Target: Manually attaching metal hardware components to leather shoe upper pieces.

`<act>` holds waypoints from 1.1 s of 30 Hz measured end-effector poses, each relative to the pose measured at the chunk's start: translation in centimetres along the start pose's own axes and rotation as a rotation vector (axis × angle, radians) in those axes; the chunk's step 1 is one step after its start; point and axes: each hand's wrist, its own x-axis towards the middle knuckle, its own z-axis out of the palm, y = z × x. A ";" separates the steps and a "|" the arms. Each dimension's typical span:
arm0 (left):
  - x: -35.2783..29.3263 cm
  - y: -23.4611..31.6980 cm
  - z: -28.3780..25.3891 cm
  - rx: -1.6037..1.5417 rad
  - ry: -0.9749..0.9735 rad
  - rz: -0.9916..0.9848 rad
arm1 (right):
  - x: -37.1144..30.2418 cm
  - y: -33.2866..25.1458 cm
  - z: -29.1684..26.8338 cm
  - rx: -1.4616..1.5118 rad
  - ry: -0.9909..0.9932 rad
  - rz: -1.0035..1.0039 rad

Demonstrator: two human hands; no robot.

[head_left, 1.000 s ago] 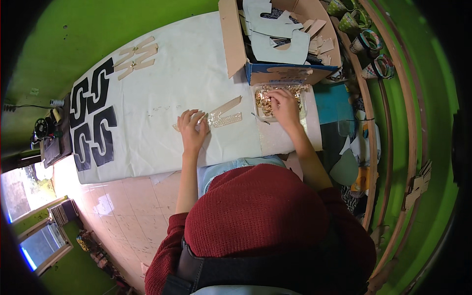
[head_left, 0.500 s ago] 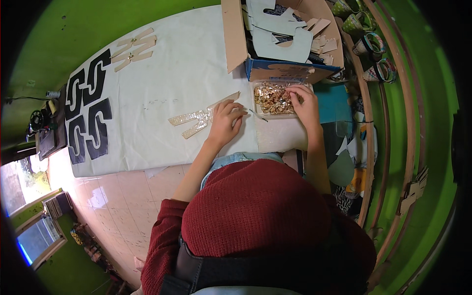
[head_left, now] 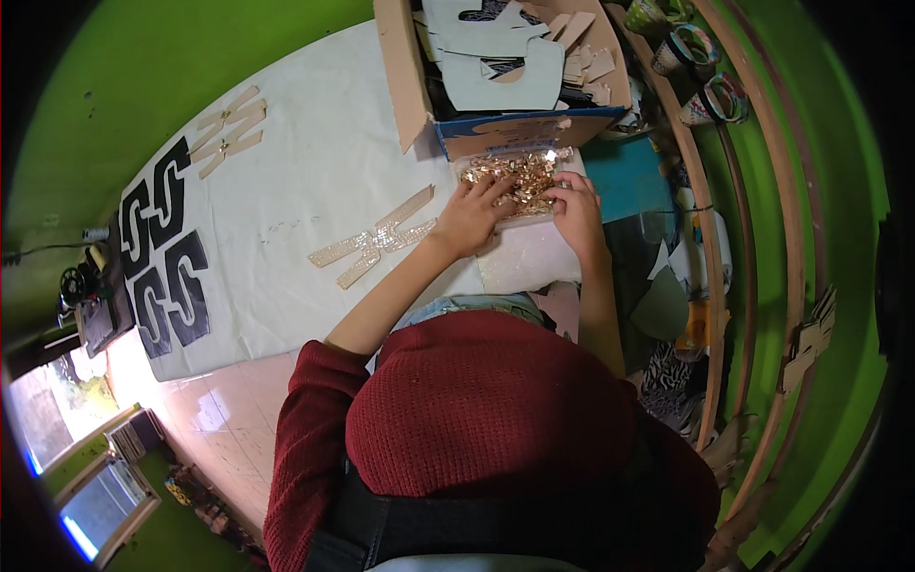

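Gold pieces (head_left: 530, 172) lie partly under the left hand (head_left: 469, 219) — beside the right hand (head_left: 579, 215).

small shiny gold pieces (head_left: 530, 172) lie heaped in a shallow tray (head_left: 531, 220).

Four cut-outs (head_left: 195, 307) lie along the left edge of the table (head_left: 276, 300), two behind two, with crossed strips (head_left: 225, 147) beside the back pair, toward the far edge. Another crossed piece (head_left: 372, 241) lies around the table's middle, left of the tray (head_left: 529, 221). The tray holds small pieces (head_left: 538, 172) and sits just before a box (head_left: 534, 133) of scraps (head_left: 500, 95) at the far right corner. A sheet (head_left: 522, 259) lies at the near right corner. Over the tray's near side, the left hand (head_left: 465, 219) is left of the right hand (head_left: 578, 217)
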 end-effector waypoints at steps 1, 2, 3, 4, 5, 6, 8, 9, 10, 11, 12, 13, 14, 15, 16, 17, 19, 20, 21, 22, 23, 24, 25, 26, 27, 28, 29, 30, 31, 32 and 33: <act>0.1 -0.1 -0.2 0.000 -0.013 -0.035 | -0.1 0.2 0.2 0.001 0.030 0.004; 0.2 -0.1 -0.3 -0.013 -0.014 -0.055 | -0.1 0.8 0.5 0.002 0.079 -0.017; 0.1 -0.3 -0.1 -0.011 -0.019 -0.053 | -0.1 0.9 0.6 0.007 0.080 -0.013; 0.0 -0.5 0.2 -0.009 0.016 -0.050 | -0.1 1.1 0.7 0.031 0.117 -0.004; 0.0 -0.7 0.4 -0.008 0.052 -0.047 | -0.1 1.2 0.8 0.055 0.154 0.004; 0.0 -0.8 0.5 -0.009 0.046 -0.046 | -0.2 1.0 0.7 0.057 0.153 0.009; 0.1 -1.0 0.5 -0.056 0.114 -0.038 | -0.1 0.8 0.2 0.090 0.170 0.004; 0.2 -1.2 0.6 -0.057 0.110 -0.038 | 0.0 0.5 0.1 0.092 0.168 0.007; 0.2 -1.4 0.6 -0.131 0.146 -0.072 | 0.0 0.3 -0.1 0.101 0.176 0.003; 0.2 -1.5 0.6 -0.204 0.182 -0.107 | 0.1 0.1 0.0 0.110 0.184 -0.002; 0.3 -1.5 0.3 -0.243 0.205 -0.118 | 0.1 0.1 0.0 0.109 0.183 0.001; 0.4 -1.4 -0.1 -0.245 0.203 -0.117 | 0.2 0.2 0.1 0.105 0.192 -0.020; 0.5 -1.4 -0.5 -0.297 0.167 -0.154 | 0.3 0.2 0.2 0.101 0.200 -0.041; 0.4 -1.5 -0.6 -0.347 0.134 -0.196 | 0.5 0.1 0.3 0.102 0.197 -0.045; 0.3 -1.6 -0.5 -0.346 0.136 -0.200 | 0.7 -0.2 0.2 0.113 0.153 -0.041; 0.2 -1.7 -0.4 -0.350 0.147 -0.217 | 0.9 -0.5 0.2 0.123 0.108 -0.038; 0.1 -1.7 -0.2 -0.357 0.159 -0.232 | 1.1 -1.1 0.3 0.107 0.083 -0.059; 0.0 -1.7 -0.1 -0.364 0.197 -0.228 | 1.2 -1.4 0.4 0.091 0.060 -0.080; 0.0 -1.7 0.0 -0.371 0.234 -0.225 | 1.3 -2.0 0.5 0.092 0.059 -0.080; -0.1 -1.6 0.0 -0.370 0.234 -0.226 | 1.4 -2.8 0.5 0.055 0.057 -0.089; -0.1 -1.6 0.0 -0.381 0.227 -0.248 | 1.4 -3.3 0.5 0.018 0.056 -0.098; -0.2 -1.5 0.0 -0.394 0.220 -0.270 | 1.6 -3.5 0.5 -0.021 -0.022 -0.074; -0.3 -1.5 0.0 -0.396 0.220 -0.271 | 1.7 -3.6 0.6 -0.022 -0.024 -0.073; -0.3 -1.4 0.0 -0.387 0.233 -0.259 | 1.9 -3.6 0.8 -0.044 -0.055 -0.046; -0.4 -1.3 0.1 -0.376 0.247 -0.245 | 2.1 -3.7 0.9 -0.064 -0.083 -0.020; -0.5 -1.3 0.2 -0.374 0.248 -0.245 | 2.3 -3.7 0.8 -0.064 -0.083 -0.022; -0.5 -1.2 0.3 -0.362 0.242 -0.241 | 2.5 -3.8 0.7 -0.108 -0.113 -0.016; -0.6 -1.2 0.3 -0.350 0.236 -0.238 | 2.7 -3.9 0.5 -0.151 -0.144 -0.011; -0.6 -1.1 0.4 -0.350 0.236 -0.239 | 3.0 -3.9 0.5 -0.151 -0.145 -0.012; -0.7 -1.0 0.5 -0.345 0.256 -0.232 | 3.3 -3.9 0.4 -0.204 -0.164 -0.038; -0.8 -1.0 0.5 -0.341 0.276 -0.221 | 3.5 -3.8 0.3 -0.259 -0.182 -0.062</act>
